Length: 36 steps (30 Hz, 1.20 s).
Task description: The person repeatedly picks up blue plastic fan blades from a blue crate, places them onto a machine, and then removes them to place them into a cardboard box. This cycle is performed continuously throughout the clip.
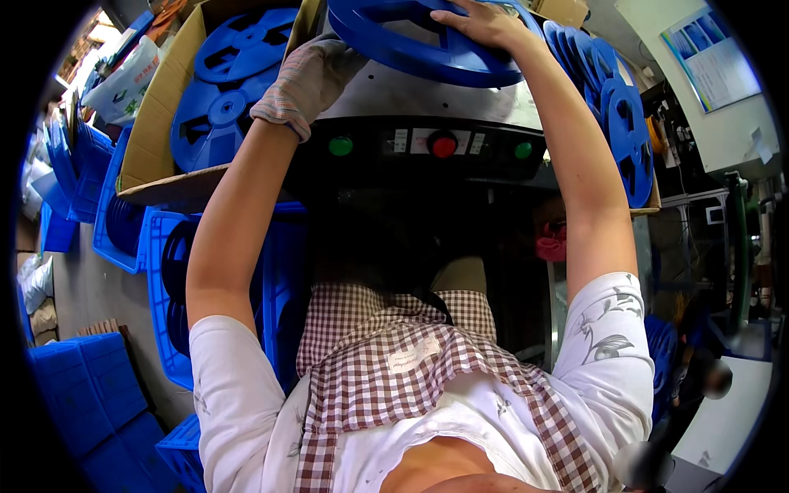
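A large blue plastic reel [411,63] is tilted over the metal worktop in front of me, its far part cut off by the upper edge. My left hand [311,80], in a grey knitted glove, grips the reel's left rim, with its fingertips partly hidden behind it. My bare right hand [486,25] holds the reel from the right, thumb stretched across its face and the other fingers largely out of sight. The pale metal worktop [386,100] shows under the reel.
A black control panel [374,141] with a red button [442,145] and green buttons fronts the worktop. Left, a cardboard box [140,168] holds blue reels; more blue reels [629,140] stand at right. Blue crates [164,329] sit low on the left.
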Tool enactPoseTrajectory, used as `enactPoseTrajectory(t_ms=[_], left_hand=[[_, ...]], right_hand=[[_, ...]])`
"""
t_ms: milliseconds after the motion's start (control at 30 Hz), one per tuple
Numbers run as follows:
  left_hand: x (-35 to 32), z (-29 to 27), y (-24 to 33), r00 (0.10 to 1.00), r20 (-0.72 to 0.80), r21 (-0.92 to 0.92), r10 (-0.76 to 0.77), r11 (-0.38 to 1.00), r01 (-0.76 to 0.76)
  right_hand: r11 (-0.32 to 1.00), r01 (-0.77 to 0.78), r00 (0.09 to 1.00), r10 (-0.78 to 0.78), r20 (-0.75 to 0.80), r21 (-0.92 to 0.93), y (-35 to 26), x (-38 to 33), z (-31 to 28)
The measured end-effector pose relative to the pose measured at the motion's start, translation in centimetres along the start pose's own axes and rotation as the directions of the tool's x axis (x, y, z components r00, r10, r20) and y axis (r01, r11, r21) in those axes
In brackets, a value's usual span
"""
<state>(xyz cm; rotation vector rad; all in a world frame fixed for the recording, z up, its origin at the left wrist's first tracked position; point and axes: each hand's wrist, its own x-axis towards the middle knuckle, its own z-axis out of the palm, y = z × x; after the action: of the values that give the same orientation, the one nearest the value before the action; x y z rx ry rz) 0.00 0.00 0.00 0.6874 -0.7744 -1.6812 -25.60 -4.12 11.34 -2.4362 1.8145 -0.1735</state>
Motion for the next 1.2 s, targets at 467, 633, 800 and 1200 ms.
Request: enactPoseTrajectory(t_ms=[467,633,800,1200], left_hand=[[-11.1,-1.4,-4.6,0.846,0.067,0.998,0.529,-0.051,-0.047],[-8.0,-5.3,-6.5,0.841,0.138,0.976,0.523,0.072,-0.205],[-10.1,-4.1,-5.2,0.812,0.178,0.980,0.556,-0.174,-0.096],[-15.4,-12.9,5.2,0.993,-0.090,0.507,0.077,-0.854,0.112]], right_hand=[[0.764,-0.145,0.907,0.356,-0.224,0.629,14.2,-18.7,12.7],[0.889,-0.045,0.837,0.283,-0.468,0.457,14.2,-17.8,16.1],[0.856,-0.047,0.835,0.317,-0.450,0.516,13.0,-16.3,17.9],[0.499,-0.052,0.804,0.535,-0.260,0.865,16.2,-28.4,16.8]])
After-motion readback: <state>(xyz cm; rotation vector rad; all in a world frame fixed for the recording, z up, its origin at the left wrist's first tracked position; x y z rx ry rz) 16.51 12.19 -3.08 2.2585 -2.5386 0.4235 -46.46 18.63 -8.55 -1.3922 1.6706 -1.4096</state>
